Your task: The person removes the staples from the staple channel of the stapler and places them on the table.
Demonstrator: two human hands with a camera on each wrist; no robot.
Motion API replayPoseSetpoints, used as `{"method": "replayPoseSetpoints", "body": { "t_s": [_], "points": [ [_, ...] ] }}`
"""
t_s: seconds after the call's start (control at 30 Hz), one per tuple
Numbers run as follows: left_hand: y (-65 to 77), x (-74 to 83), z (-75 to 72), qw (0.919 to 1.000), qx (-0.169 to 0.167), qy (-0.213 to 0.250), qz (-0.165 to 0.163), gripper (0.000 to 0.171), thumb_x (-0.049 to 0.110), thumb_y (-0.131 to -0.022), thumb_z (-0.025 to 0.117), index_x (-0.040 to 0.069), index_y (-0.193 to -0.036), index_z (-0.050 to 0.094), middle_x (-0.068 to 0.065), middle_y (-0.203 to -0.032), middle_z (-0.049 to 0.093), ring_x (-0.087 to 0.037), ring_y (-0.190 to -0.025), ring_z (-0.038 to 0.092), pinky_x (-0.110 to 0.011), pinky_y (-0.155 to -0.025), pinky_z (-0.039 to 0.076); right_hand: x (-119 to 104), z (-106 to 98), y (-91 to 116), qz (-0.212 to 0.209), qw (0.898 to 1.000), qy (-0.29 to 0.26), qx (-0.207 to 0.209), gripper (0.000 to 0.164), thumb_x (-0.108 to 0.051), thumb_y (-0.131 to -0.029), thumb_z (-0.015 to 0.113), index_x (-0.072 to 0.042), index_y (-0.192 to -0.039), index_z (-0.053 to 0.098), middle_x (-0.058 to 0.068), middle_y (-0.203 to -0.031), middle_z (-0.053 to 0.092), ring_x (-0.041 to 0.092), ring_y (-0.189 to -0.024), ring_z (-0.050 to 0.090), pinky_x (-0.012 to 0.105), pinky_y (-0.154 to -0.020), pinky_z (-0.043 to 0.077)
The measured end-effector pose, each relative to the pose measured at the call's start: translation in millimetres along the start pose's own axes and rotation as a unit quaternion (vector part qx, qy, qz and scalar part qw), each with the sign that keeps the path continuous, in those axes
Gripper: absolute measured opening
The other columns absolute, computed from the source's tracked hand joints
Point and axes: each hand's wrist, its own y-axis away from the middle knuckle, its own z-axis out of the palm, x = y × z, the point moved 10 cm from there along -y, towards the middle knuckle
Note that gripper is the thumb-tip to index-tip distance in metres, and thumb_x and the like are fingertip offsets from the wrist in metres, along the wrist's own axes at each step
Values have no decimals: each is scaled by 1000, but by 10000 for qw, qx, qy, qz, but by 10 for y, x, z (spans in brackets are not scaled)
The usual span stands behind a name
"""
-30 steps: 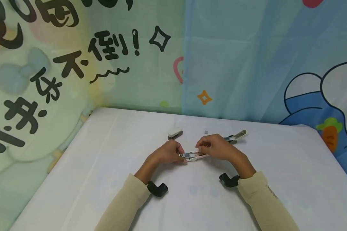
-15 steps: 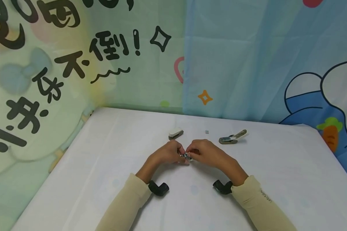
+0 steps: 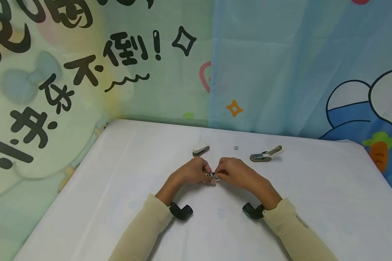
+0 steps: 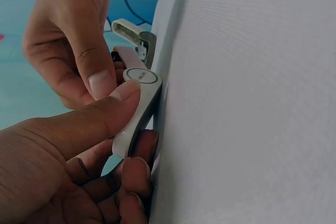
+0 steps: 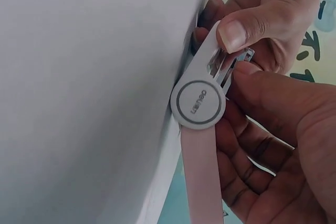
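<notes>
A small stapler (image 5: pixel 198 103), white with a round cap and a pink handle (image 5: pixel 202 166), is swung open above the tabletop between both hands. My left hand (image 3: pixel 192 172) grips its white part, thumb on top and fingers curled beneath, as the left wrist view shows. From the other side my right hand (image 3: pixel 238 174) has its thumb and fingers on the stapler's metal staple channel (image 5: pixel 226 66), pinching there. The right fingertips are partly hidden behind the stapler, so whether they hold any staples cannot be seen.
Behind the hands lies a closed white-and-grey stapler (image 3: pixel 200 149). To the right, another stapler (image 3: pixel 266 154) stands open. A tiny grey strip of staples (image 3: pixel 236 148) lies between them on the white tabletop (image 3: pixel 134 145). Printed cloth (image 3: pixel 258 72) hangs along the back edge.
My right hand has moved left, from the pink handle's end to the staple channel close to my left hand. The left hand keeps its hold. The head view has shifted slightly.
</notes>
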Motion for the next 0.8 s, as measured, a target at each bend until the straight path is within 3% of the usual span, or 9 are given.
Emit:
{"method": "replayPoseSetpoints", "body": {
  "t_s": [0.8],
  "points": [
    [2,18,4,10000,-20,43,11,13,12,-79,82,9,-77,69,-2,-62,62,-10,-52,50,-24,-51,40,-4,8,-4,131,9995,-146,253,4,-9,-88,73,-12,-89,75,-10,-82,60,5,-72,53,27,-63,45]
  ]
}}
